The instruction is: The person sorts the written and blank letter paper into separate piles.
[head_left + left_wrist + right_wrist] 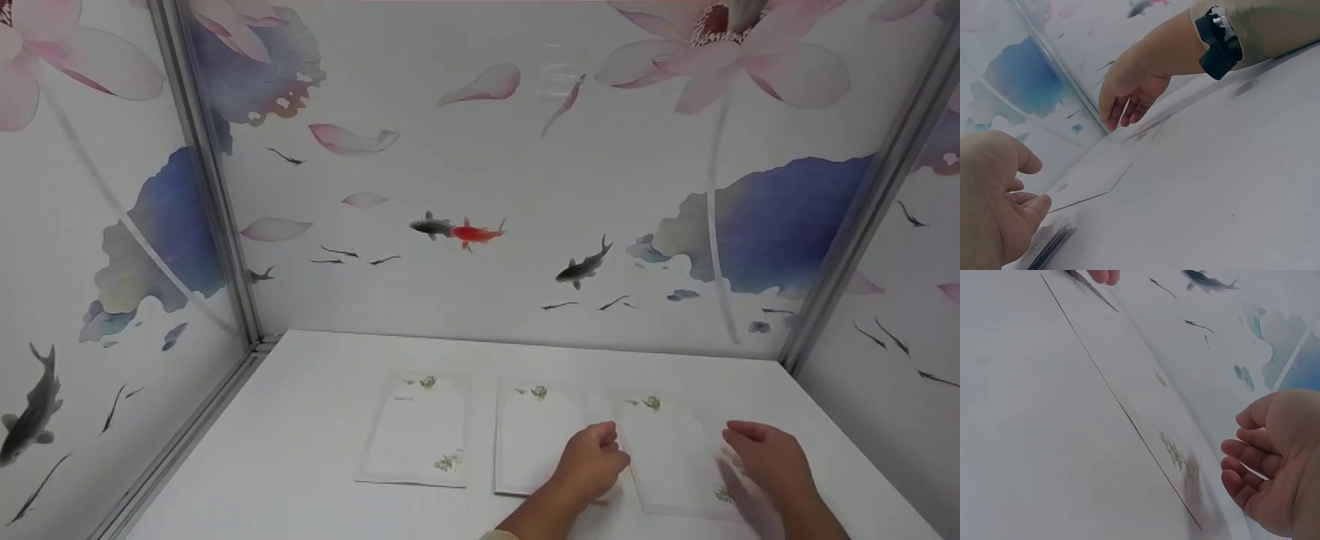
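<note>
A printed sheet of paper [667, 465] with small green plant motifs lies flat at the right, between my hands. By its left edge is my left hand [589, 463], fingers loosely bent and nothing visibly held; whether a fingertip touches the sheet I cannot tell. Over the sheet's right side hovers my right hand [776, 459], its fingers relaxed and apart, as the right wrist view also shows. Partly hidden behind my left forearm is a thicker stack of similar paper [529, 442]. In the left wrist view the stack's layered edge [1053, 247] shows below my left hand.
Another printed sheet [412, 435], with a short line of text, lies farther left on the white table [300, 420]. Panels painted with lotus and fish [480, 232] stand around the table, joined by metal posts [217, 180] at the corners.
</note>
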### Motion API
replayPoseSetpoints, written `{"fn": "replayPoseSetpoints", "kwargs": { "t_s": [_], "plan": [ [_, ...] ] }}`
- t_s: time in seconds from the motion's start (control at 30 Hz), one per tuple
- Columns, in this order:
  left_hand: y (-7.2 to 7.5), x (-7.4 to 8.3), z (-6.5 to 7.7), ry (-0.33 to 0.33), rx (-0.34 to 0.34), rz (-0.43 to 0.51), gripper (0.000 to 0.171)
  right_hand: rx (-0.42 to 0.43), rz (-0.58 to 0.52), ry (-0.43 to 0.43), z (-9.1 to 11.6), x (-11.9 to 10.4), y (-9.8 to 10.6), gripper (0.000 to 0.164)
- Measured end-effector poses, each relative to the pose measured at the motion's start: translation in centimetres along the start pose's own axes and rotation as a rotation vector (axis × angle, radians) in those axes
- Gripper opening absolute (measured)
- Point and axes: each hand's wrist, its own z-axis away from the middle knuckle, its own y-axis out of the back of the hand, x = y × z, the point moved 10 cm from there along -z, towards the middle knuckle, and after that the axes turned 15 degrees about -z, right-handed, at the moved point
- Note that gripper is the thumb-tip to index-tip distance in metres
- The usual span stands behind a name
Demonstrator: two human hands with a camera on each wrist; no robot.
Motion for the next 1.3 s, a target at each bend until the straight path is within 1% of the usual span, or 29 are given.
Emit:
{"fn": "replayPoseSetpoints", "kwargs": {
  "t_s": [0.13, 0.3, 0.43, 0.53, 0.6, 0.7, 0.8, 0.83, 0.93, 1.03, 1.1, 1.2, 1.3],
  "plan": [
    [2.5, -0.1, -0.2, -0.033, 0.037, 0.013, 0.048, -0.036, 0.028, 0.059, 0.1, -2.8, -3.6, 0.068],
    [5.8, -1.2, -0.6, -0.066, 0.1, 0.031, 0.052, -0.099, 0.035, 0.164, 0.7, -5.7, -8.7, 0.059],
    [8.9, -2.1, -0.7, -0.109, 0.166, -0.001, 0.055, -0.139, 0.02, 0.257, 1.5, -7.5, -12.2, 0.054],
    [11.1, -2.9, -0.7, -0.125, 0.2, -0.034, 0.056, -0.167, 0.004, 0.295, 2.0, -8.6, -14.3, 0.053],
    [12.5, -3.5, -0.7, -0.112, 0.219, -0.058, 0.056, -0.18, -0.01, 0.3, 2.3, -9.1, -15.6, 0.051],
    [14.5, -4.6, -0.9, -0.064, 0.244, -0.076, 0.055, -0.193, -0.037, 0.304, 2.6, -9.9, -17.1, 0.048],
    [16.1, -5.6, -1.1, -0.027, 0.252, -0.081, 0.056, -0.203, -0.063, 0.307, 2.8, -10.6, -18.1, 0.048],
    [16.5, -5.8, -1.1, -0.025, 0.253, -0.082, 0.056, -0.208, -0.063, 0.311, 2.8, -10.8, -18.4, 0.049],
    [17.3, -6.3, -1.1, -0.017, 0.231, -0.091, 0.06, -0.215, -0.033, 0.301, 3.0, -10.8, -18.9, 0.053],
    [17.2, -6.7, -1.0, -0.007, 0.191, -0.139, 0.067, -0.229, 0.037, 0.284, 3.0, -10.4, -19.1, 0.063],
    [16.8, -6.8, -1.0, -0.004, 0.153, -0.193, 0.073, -0.249, 0.091, 0.273, 3.1, -10.1, -19.2, 0.071],
    [15.9, -6.9, -0.8, -0.005, 0.096, -0.308, 0.081, -0.296, 0.159, 0.255, 3.3, -9.5, -19.7, 0.077],
    [15.1, -7.3, -0.7, 0.011, 0.039, -0.404, 0.088, -0.35, 0.207, 0.228, 3.6, -8.9, -20.2, 0.083]
  ]
}}
